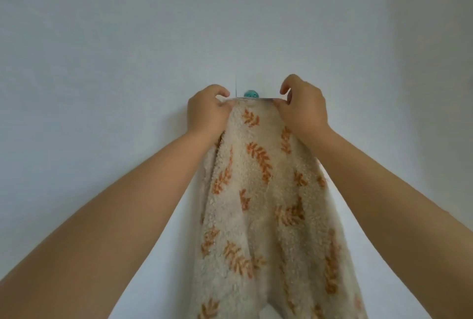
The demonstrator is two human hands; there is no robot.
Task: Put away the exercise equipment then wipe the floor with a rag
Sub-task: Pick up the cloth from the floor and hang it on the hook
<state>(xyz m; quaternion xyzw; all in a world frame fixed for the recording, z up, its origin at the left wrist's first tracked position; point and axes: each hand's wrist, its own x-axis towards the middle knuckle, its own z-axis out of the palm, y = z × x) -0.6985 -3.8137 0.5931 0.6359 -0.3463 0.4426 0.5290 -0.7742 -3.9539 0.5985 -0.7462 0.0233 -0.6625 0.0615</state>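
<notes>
A beige fluffy rag (258, 190) with orange leaf prints hangs down a white wall from its top edge. My left hand (206, 111) pinches the top edge at its left end. My right hand (303, 106) pinches the same edge at its right end. Between the two hands, just above the edge, a small teal hook (251, 94) sticks out of the wall. The top edge is stretched level right below the hook. The rag's lower part runs out of the bottom of the view. No exercise equipment is in view.
A plain white wall (128, 50) fills the whole view. A thin vertical line (235, 85) marks the wall just left of the hook.
</notes>
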